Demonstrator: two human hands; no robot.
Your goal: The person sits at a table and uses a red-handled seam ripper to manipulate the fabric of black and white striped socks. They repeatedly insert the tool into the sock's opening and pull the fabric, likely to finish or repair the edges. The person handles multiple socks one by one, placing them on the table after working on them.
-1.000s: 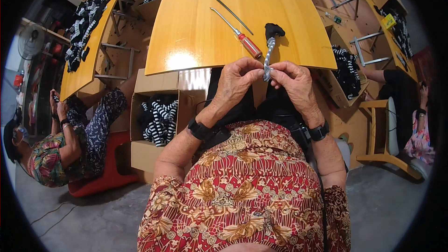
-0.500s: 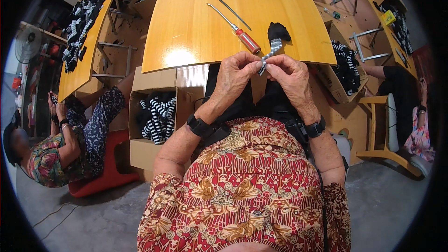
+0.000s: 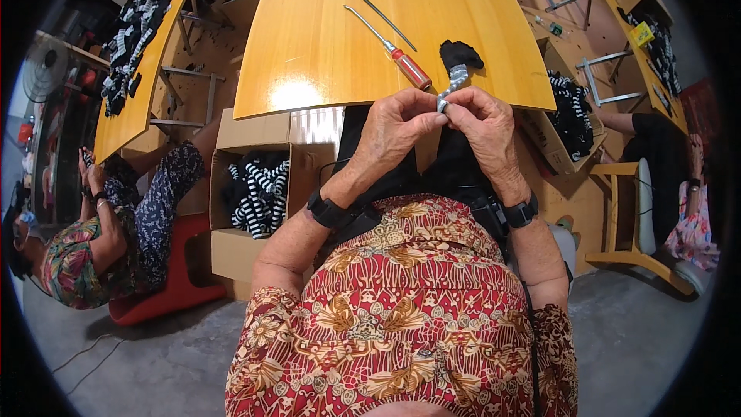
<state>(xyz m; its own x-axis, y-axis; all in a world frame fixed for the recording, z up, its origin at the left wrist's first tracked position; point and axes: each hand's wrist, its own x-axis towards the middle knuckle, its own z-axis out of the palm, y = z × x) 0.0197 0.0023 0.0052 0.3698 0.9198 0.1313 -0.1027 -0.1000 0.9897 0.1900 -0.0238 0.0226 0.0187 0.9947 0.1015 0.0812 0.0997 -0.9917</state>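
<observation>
A small black-and-white striped knit piece (image 3: 458, 76) with a solid black end stretches over the near edge of the yellow table (image 3: 309, 38). Its narrow near end is pinched in the fingertips of my left hand (image 3: 401, 122) and my right hand (image 3: 485, 120), which almost touch each other. The exact kind of garment is hard to make out. Just beyond my left hand lies a red-handled screwdriver-like tool (image 3: 409, 68), its thin metal shaft bent at the tip. A thin dark rod (image 3: 382, 17) rests alongside it.
Left of my legs stands a cardboard box (image 3: 251, 135) holding striped knit pieces (image 3: 262, 193). Another filled box (image 3: 571, 116) is at the right. A co-worker (image 3: 100, 239) sits at the left, near a table (image 3: 147, 69) heaped with knit pieces; another person (image 3: 689, 216) sits at the right.
My fingers have shifted slightly right and drawn closer around the near end of the knit piece. The left thumb now lies flatter across it. The tools have not moved.
</observation>
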